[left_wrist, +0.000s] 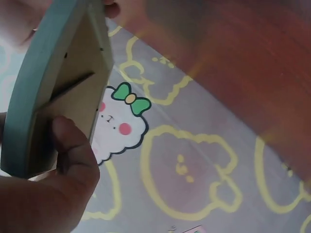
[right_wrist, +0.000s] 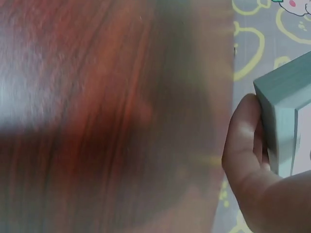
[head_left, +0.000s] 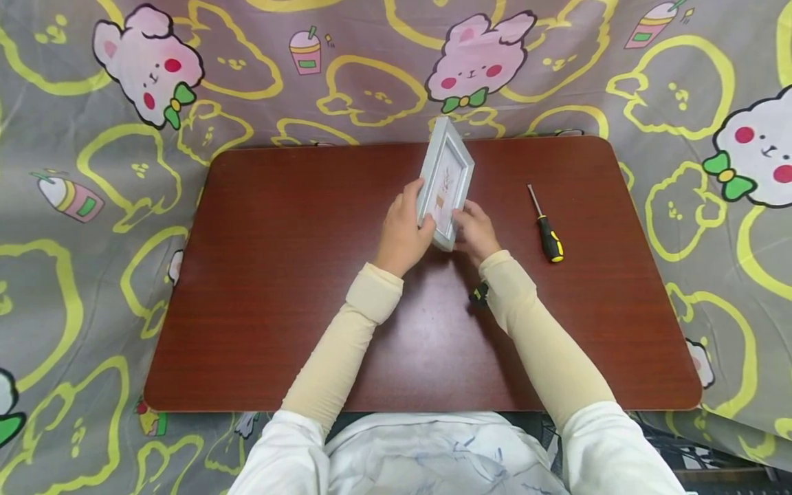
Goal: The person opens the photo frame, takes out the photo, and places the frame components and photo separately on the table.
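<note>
Both hands hold a light grey picture frame [head_left: 447, 180] tilted above the table, its printed front facing right. My left hand [head_left: 403, 232] grips the frame's left side near the bottom. My right hand [head_left: 476, 230] holds its lower right edge, thumb at the front. In the left wrist view the frame's tan back board [left_wrist: 80, 92] shows a thin dark strip slanting across it, and fingers of the left hand [left_wrist: 68, 174] lie against the back. The right wrist view shows the right hand [right_wrist: 248, 165] curled around a corner of the frame [right_wrist: 279, 111].
A black and yellow screwdriver [head_left: 549, 237] lies on the brown table [head_left: 278, 275], right of the hands. By the right wrist sits a small black and yellow object [head_left: 478, 294], partly hidden by the sleeve. Patterned cloth [head_left: 371, 82] hangs behind and around the table.
</note>
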`<control>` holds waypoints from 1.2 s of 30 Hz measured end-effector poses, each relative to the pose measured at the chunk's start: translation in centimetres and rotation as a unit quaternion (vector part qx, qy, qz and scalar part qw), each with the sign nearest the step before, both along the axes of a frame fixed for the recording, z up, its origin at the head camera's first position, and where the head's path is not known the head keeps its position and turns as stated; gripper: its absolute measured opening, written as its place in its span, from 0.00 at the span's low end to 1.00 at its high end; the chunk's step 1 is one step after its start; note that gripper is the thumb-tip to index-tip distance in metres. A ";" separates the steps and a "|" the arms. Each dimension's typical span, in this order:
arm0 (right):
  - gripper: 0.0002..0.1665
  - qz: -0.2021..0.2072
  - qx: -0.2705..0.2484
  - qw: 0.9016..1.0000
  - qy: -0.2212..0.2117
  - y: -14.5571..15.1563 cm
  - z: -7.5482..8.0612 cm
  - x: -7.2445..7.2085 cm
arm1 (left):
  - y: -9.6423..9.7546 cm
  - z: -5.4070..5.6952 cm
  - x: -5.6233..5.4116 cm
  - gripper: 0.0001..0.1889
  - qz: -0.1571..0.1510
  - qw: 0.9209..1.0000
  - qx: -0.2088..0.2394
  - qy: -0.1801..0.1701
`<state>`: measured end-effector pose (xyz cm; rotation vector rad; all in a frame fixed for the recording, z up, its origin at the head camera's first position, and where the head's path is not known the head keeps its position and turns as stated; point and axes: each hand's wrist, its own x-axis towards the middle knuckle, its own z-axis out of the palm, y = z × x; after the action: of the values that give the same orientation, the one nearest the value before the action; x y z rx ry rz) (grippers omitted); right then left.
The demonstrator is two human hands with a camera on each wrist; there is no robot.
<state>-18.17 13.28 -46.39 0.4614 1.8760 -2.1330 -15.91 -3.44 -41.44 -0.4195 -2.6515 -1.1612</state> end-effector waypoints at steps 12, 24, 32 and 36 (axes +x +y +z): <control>0.38 -0.019 0.175 0.982 0.064 1.7 0.6 -0.2 | -1.6 -2.5 -1.0 0.33 0.032 0.961 0.170 -0.215; 0.38 0.046 0.269 0.959 0.077 2.5 1.3 0.3 | -1.6 -5.1 -0.7 0.36 0.058 0.929 0.215 -0.294; 0.40 0.068 0.289 0.953 0.063 2.7 0.9 0.2 | -1.2 -6.1 -0.8 0.37 0.064 0.923 0.215 -0.312; 0.39 0.081 0.301 0.948 0.062 3.0 0.2 -0.1 | -1.0 -6.7 -0.9 0.37 0.069 0.922 0.203 -0.322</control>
<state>-18.28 16.27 -46.17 0.2742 2.5313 -1.4853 -16.86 -4.40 -48.12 0.2739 -2.7381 -2.0154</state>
